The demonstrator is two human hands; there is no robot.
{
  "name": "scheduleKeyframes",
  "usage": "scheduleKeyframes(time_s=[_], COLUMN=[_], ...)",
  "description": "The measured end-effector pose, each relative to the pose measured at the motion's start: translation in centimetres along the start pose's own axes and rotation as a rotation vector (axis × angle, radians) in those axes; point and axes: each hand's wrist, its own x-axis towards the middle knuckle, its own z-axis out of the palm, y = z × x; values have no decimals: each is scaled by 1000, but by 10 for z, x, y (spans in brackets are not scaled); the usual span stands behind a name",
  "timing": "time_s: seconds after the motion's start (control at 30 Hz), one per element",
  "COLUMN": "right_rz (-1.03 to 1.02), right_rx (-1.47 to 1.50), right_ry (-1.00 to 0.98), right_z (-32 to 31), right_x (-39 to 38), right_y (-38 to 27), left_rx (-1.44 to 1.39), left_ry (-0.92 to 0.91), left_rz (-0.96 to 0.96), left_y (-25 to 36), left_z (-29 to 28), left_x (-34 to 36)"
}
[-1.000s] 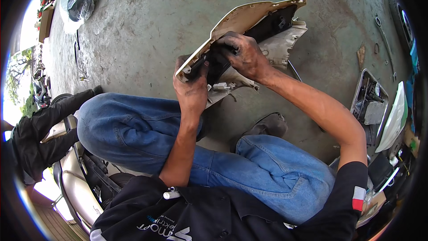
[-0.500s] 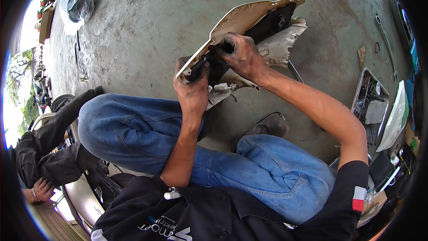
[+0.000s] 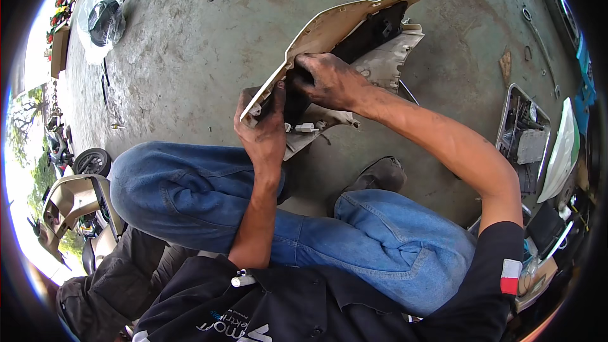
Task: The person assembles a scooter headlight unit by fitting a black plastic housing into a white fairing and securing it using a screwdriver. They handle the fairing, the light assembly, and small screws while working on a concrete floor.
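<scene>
A cream-coloured vehicle body panel (image 3: pixel 316 25), likely plastic, is held up in front of my knees, its hollow inner side toward me. A black inner piece (image 3: pixel 367 39) runs along inside it. My left hand (image 3: pixel 262 139) grips the panel's near left end, thumb on the inside and fingers behind the edge. My right hand (image 3: pixel 332 82) reaches into the hollow with curled fingers closed at the black inner piece; the fingertips are hidden. White clips (image 3: pixel 305 127) show on the lower flange, below my right hand.
At the right lies a metal tray (image 3: pixel 548 128) of tools, beside a white-and-green panel (image 3: pixel 563 152). A long wrench (image 3: pixel 537 38) lies farther off. Plastic-wrapped goods (image 3: pixel 101 22) lie far left. Another person's dark-clothed leg (image 3: pixel 107 291) is at lower left, near a beige vehicle body (image 3: pixel 76 199).
The panel and both hands sit slightly farther left in view, with the grips much the same. The other person at left has shifted downward, uncovering the beige vehicle body; their hand is out of view.
</scene>
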Motion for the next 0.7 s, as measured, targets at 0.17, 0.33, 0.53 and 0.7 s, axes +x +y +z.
scheduleKeyframes(time_s=[0.17, 0.33, 0.53, 0.7], right_rz=[207, 251, 251, 726], right_rx=[-36, -123, -307, -639], right_ry=[-42, -90, -32, 46], right_z=[14, 9, -54, -120], right_x=[0, -2, -36, -197], right_y=[-10, -16, -5, 35], left_rx=[34, 22, -186, -180], left_ry=[-27, -4, -15, -14], left_rz=[-26, 9, -97, -125], left_y=[1, 6, 8, 13], left_z=[-3, 2, 7, 7], left_x=[-2, -5, -14, -17])
